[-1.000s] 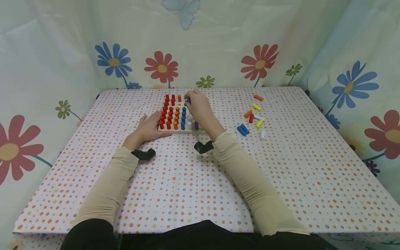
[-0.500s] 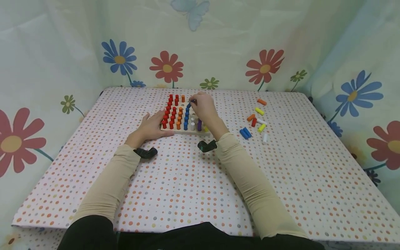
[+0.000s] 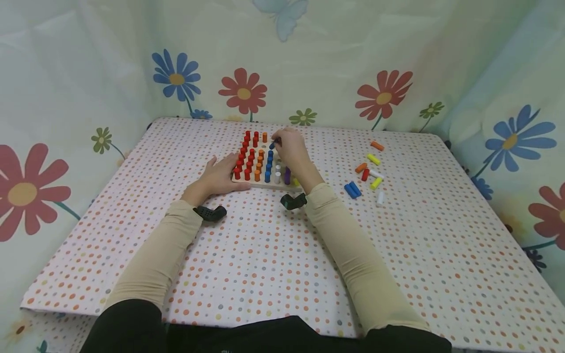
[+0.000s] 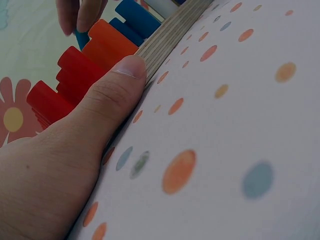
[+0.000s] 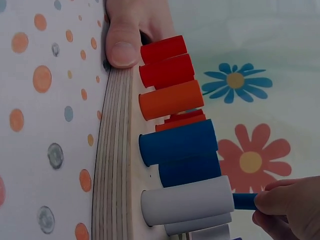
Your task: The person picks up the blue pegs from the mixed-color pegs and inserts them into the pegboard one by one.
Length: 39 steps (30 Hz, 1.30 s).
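Observation:
A wooden pegboard (image 3: 269,186) carries upright pegs in columns: red, orange, blue, white, purple and yellow. My left hand (image 3: 218,176) rests at its left end with the fingers straight, the thumb (image 4: 117,85) lying against the layered front edge. Over the rear part of the board, my right hand (image 3: 291,148) pinches a blue peg (image 3: 272,145) between thumb and fingers. That peg (image 5: 245,201) leans in the head view, at the far end of the blue column (image 3: 268,169). My right hand hides part of the board's right side.
Loose pegs lie on the dotted tablecloth right of the board: blue pegs (image 3: 352,189), orange (image 3: 377,145), yellow (image 3: 373,159), red (image 3: 365,174) and white (image 3: 380,198). Flowered cloth (image 3: 344,49) stands behind the table.
The head view has shifted a little. In my right fingers the blue peg has tilted and shows more than a second ago, staying over the board's rear. The left hand stays at the board.

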Motion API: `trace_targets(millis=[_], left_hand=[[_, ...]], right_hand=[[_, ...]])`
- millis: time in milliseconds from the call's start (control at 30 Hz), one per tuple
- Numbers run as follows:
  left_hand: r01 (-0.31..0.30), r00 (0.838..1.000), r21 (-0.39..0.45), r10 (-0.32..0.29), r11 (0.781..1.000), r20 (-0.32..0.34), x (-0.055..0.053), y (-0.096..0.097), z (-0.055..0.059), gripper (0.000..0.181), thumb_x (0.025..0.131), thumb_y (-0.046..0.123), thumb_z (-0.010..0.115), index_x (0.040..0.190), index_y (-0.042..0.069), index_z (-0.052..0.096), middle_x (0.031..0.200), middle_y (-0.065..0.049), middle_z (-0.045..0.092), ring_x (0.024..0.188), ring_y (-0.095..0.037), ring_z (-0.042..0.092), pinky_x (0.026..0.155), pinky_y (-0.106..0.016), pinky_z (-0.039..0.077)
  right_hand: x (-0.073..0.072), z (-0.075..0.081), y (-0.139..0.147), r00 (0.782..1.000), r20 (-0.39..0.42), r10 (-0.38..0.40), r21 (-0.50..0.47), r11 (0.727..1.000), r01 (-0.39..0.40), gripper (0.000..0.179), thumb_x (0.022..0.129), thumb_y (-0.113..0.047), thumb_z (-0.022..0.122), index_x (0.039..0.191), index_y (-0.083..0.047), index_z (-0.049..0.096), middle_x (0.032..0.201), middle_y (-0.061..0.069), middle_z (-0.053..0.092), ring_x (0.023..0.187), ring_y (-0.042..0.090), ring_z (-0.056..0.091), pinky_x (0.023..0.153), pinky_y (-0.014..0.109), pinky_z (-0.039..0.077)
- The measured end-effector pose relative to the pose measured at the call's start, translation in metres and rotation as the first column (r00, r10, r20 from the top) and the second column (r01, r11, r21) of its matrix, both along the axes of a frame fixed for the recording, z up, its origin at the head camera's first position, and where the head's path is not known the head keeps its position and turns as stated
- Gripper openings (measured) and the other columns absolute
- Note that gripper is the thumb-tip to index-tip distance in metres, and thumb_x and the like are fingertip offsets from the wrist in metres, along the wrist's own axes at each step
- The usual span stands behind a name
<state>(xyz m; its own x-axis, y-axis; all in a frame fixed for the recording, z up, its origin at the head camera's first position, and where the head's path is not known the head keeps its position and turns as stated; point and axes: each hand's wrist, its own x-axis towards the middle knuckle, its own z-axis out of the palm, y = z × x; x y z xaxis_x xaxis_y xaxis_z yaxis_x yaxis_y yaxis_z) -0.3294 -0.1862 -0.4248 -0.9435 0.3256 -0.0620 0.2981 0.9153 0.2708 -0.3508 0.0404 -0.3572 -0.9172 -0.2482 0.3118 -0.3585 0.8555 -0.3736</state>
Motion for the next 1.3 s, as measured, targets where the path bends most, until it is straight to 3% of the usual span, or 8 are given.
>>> trace_targets(millis=[233,467,933,1300], left_hand=[[0.012,1.0,0.0,-0.012,1.0,-0.017,0.0,0.0,0.001,0.12,0.068,0.088,0.044,0.154,0.014,0.008,0.161,-0.006,0.013,0.148,-0.022,0.014,0.116,-0.055,-0.001],[0.019,1.0,0.005,-0.019,1.0,-0.021,0.001,-0.001,0.003,0.121,0.067,0.089,0.045,0.154,0.012,0.011,0.16,-0.008,0.016,0.148,-0.024,0.015,0.116,-0.056,0.001],[0.017,1.0,0.009,-0.017,1.0,-0.016,0.0,-0.003,-0.003,0.122,0.066,0.09,0.043,0.154,0.013,0.009,0.16,-0.006,0.014,0.148,-0.023,0.015,0.116,-0.055,0.0],[0.01,1.0,0.003,-0.01,1.0,-0.026,-0.003,-0.003,-0.005,0.123,0.065,0.092,0.041,0.154,0.014,0.009,0.16,-0.006,0.015,0.148,-0.022,0.014,0.116,-0.055,0.0]], right_hand=[[-0.008,-0.005,-0.003,1.0,0.014,0.011,0.053,0.999,-0.012,0.019,0.094,-0.011,0.058,0.107,-0.006,0.071,0.109,0.007,0.066,0.101,0.021,0.061,0.088,0.029,0.051],[-0.009,-0.008,-0.006,0.997,0.051,0.054,0.105,0.993,-0.059,0.02,0.094,-0.01,0.056,0.105,-0.006,0.072,0.107,0.008,0.069,0.104,0.024,0.062,0.094,0.033,0.049],[-0.014,-0.019,-0.009,0.996,0.006,0.091,0.064,0.994,-0.092,0.018,0.095,-0.01,0.057,0.106,-0.007,0.071,0.108,0.007,0.068,0.106,0.024,0.061,0.098,0.034,0.046],[-0.018,-0.02,-0.009,0.998,0.004,0.065,0.035,0.997,-0.065,0.021,0.097,-0.012,0.054,0.111,-0.007,0.069,0.113,0.007,0.067,0.111,0.023,0.06,0.1,0.032,0.046]])
